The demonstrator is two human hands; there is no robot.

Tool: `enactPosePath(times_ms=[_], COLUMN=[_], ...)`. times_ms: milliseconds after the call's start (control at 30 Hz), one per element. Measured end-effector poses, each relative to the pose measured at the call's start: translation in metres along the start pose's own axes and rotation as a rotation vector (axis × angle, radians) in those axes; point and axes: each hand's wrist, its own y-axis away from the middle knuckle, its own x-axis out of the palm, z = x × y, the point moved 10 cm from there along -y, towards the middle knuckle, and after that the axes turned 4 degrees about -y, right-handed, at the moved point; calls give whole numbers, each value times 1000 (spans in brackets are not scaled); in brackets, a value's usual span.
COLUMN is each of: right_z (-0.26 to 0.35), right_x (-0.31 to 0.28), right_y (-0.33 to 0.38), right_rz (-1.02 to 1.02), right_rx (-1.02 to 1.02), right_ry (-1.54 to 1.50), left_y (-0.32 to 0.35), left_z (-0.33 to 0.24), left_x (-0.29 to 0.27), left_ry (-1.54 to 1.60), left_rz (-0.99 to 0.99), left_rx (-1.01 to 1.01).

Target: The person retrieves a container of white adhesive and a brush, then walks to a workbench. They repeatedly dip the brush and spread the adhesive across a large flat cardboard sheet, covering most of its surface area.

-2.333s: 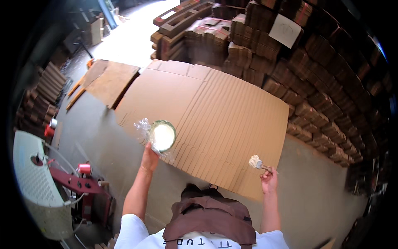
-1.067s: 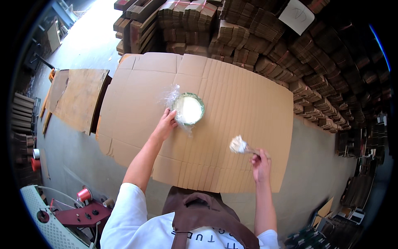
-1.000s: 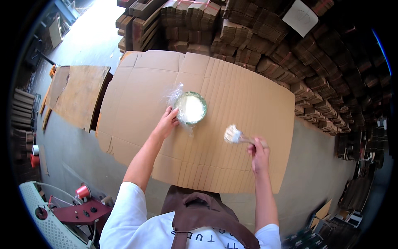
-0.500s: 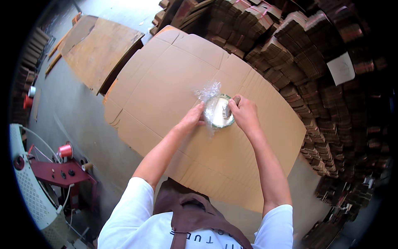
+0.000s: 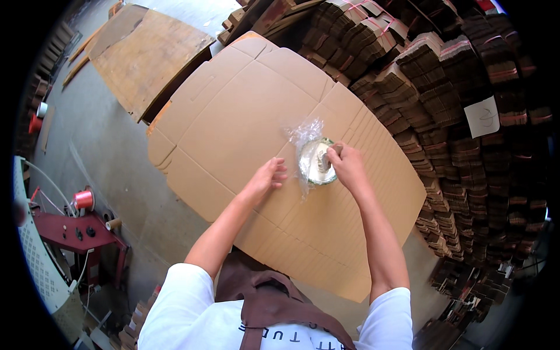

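A round tub with a greenish rim (image 5: pixel 321 183) stands on a large flat cardboard sheet (image 5: pixel 233 128), with smooth white paste (image 5: pixel 310 158) inside. Crinkled clear plastic film (image 5: pixel 305 130) hangs over its left side. In my right hand (image 5: pixel 349 165), closed fingers grip a short, flat, grey-brown tool (image 5: pixel 326 165) that dips into the paste; whether it is a brush or a scraper I cannot make out. My left hand (image 5: pixel 268 177) hovers over the cardboard to the left of the tub, apart from it, fingers loosely curved and holding nothing.
Tall stacks of bundled brown cardboard (image 5: pixel 420 87) line the right side, a white paper sheet (image 5: pixel 482 116) hanging on them. A wooden board (image 5: pixel 149 55) lies at the far left. Lower left stands a dark red machine (image 5: pixel 70 230) with a red spool (image 5: pixel 84 200).
My left hand has let go of the tub and film and drawn away to the left. My right hand stays at the tub with the tool, now tilted differently in the paste.
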Motion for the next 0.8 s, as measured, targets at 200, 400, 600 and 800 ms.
enactPosePath(times_ms=[200, 400, 600, 800], right_z=[-62, -165, -164, -106], right_x=[-40, 45, 97, 93], right_y=[18, 55, 65, 56], right_rz=[-115, -111, -64, 33], right_rx=[203, 458, 453, 216], right_ry=[-661, -1712, -2329, -2632], left_y=[18, 34, 34, 41], left_z=[8, 9, 10, 4], left_x=[-20, -26, -21, -20], left_ry=[51, 89, 148, 151], left_rz=[-63, -92, -66, -79], left_rx=[-13, -14, 17, 37])
